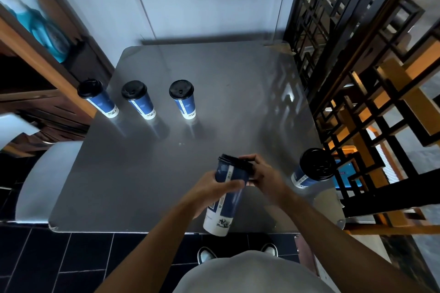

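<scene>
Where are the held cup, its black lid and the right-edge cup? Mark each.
held cup (229,202), head view, blue side wall.
black lid (234,160), head view, its rim.
right-edge cup (306,179), head view, blue side wall.

Both bare arms reach forward and inward, and the hands meet low in front of the body.

The left hand (214,189) wraps round the middle of a tilted cup (223,211), with the thumb laid across the near side and the other fingers hidden behind it. Its forearm runs up from the lower left with the wrist nearly straight. The right hand (262,173) sits just beside it at the top of the cup. Its wrist is bent inward and its curled fingertips (247,158) pinch the edge of the lid (234,160). The right forearm comes in from the lower right. The two hands are close together, the right slightly farther forward than the left.
</scene>
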Available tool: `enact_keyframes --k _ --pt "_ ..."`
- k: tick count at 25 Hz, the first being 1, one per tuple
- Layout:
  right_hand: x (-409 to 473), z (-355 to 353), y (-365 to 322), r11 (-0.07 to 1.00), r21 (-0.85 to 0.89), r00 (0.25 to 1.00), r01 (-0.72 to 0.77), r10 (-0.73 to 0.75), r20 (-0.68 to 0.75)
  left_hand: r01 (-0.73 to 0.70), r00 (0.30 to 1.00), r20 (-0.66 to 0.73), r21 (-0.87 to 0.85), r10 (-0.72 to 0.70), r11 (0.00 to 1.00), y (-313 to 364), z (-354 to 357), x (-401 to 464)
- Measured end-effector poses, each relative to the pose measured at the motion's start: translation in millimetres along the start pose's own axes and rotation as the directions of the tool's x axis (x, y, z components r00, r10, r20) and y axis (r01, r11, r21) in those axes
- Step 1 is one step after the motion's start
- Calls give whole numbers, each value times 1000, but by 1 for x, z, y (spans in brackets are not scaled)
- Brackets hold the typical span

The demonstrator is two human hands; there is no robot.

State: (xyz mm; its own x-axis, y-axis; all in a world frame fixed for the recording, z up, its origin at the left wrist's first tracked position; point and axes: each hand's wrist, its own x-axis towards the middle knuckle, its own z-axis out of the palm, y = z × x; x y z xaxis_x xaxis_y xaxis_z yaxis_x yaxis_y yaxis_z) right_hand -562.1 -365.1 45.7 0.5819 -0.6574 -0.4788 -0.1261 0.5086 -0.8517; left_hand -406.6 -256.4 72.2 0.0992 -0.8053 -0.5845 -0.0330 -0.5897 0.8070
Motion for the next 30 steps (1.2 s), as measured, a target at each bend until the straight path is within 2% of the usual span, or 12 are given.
enact_keyframes --k 3,6,8,10,15,17,23,27,29,30 --pt "-7 -6 -13 995 -75 997 -71 71 -6 -72 989 -100 329 110 942 -10 6 -1" --pt "-9 3 -20 971 -236 997 -48 59 41 -95 957 -156 624 243 775 -11 14 -6" --pt "-9 14 -16 968 -249 999 -16 25 35 -129 929 -164 698 332 705 -6 19 -8" --pt "-11 22 -14 970 -238 999 50 -45 23 -143 902 -186 723 390 676 -3 22 -9" --pt "-22 26 -28 965 -223 990 141 -140 22 -202 828 -220 740 515 641 2 26 -16" --pt "-26 28 -37 961 -227 987 159 -153 43 -213 819 -218 744 531 634 4 26 -17" --pt "-34 27 -52 939 -318 988 132 -100 115 -135 909 -201 687 365 714 8 25 -17" --pt "-34 29 -58 923 -374 986 93 -33 163 -153 949 -176 475 263 867 7 25 -16" --pt "-29 31 -61 957 -290 991 15 24 131 -140 964 -174 322 203 937 8 24 -14" --pt "-25 30 -62 982 -190 995 -2 20 96 -122 967 -192 227 167 966 11 23 -14"
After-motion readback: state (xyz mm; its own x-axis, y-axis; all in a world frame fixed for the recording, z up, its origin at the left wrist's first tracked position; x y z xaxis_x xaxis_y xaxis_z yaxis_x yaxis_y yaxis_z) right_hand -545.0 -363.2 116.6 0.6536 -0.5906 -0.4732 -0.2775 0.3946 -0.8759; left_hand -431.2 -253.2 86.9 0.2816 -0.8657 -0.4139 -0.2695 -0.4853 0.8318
